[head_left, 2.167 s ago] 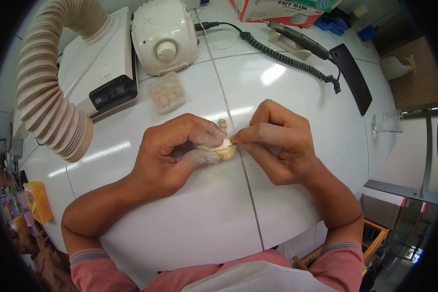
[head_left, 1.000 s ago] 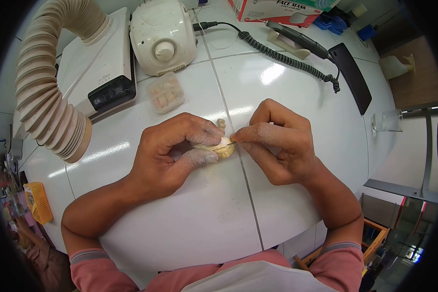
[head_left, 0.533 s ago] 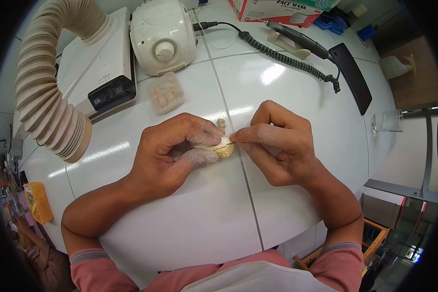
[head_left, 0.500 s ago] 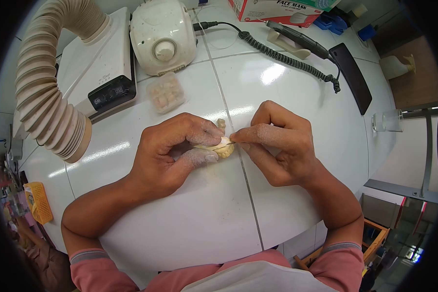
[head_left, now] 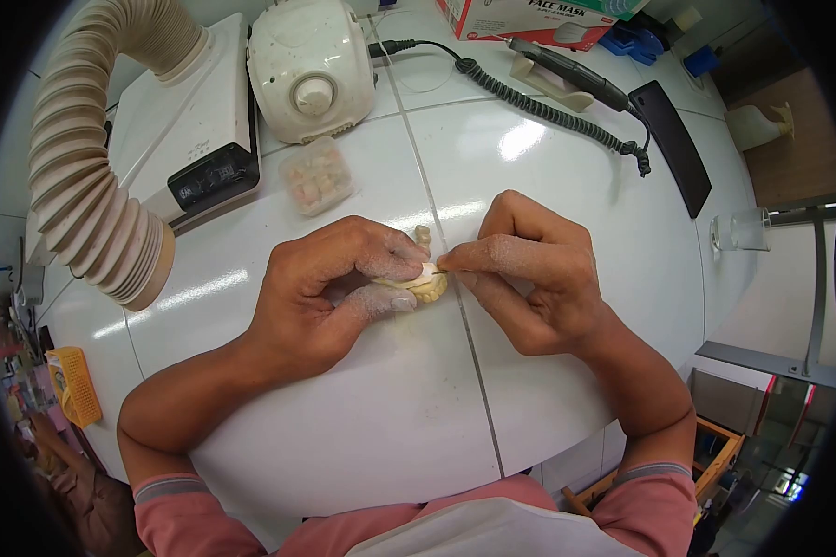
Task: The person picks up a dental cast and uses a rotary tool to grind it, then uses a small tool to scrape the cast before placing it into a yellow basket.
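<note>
A cream-yellow dental model (head_left: 431,291), with tooth shapes along its rounded edge, is gripped between the thumb and fingers of my left hand (head_left: 320,283). White dust coats those fingertips, which cover much of the model. My right hand (head_left: 539,274) is pinched closed at the model's right side, its index fingertip right by the whitish upper face. A thin dark tip shows at that fingertip, but what the fingers hold is mostly hidden. Just beyond the left fingertips, a small piece of tooth-shaped material (head_left: 423,235) shows on the white tiled table (head_left: 372,427).
A ribbed hose (head_left: 93,176) arches over the left side by a white machine. Behind stand a white control box (head_left: 311,70) and a clear case of pinkish pieces (head_left: 317,176). A corded handpiece (head_left: 571,74) rests at back right; a glass (head_left: 743,229) stands right.
Almost nothing differs. The right fingertips have shifted very slightly against the dental model, while the left hand keeps its hold.
</note>
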Available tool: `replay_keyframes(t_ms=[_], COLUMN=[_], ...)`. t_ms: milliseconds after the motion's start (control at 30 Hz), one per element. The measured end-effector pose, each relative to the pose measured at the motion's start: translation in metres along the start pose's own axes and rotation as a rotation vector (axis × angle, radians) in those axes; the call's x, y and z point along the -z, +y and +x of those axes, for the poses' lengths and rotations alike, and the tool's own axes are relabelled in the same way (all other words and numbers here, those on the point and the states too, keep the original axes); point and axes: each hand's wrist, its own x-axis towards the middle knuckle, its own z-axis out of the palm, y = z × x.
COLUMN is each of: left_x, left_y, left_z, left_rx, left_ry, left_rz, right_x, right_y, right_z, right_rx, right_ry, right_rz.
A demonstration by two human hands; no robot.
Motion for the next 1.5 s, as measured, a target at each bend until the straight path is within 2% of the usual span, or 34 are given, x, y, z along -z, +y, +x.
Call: replay_keyframes(t_ms=[267,633,1167,1500], left_x=[-0.0013,-0.0023,-0.0016,0.0006], left_y=[0.0010,-0.0030,0.0006,0.0049], left_z=[-0.0001,-0.0006,0.0011,-0.0001], left_rx=[0.016,0.043,0.040,0.099], left_ry=[0.013,0.091,0.069,0.013], left_rz=[-0.040,-0.046,-0.032,-0.050], right_x=[-0.0010,-0.0031,-0.0042,-0.0041], right_y=[0.0052,0.0049,0.0035,0.0063], right_z=[0.0002,0.0015,0.0000,-0.0003], right_rx=[-0.019,-0.054,-0.074,-0.007], right_ry=[0.021,0.078,0.028,0.038], right_rz=[0.088,0.032,0.059,0.019])
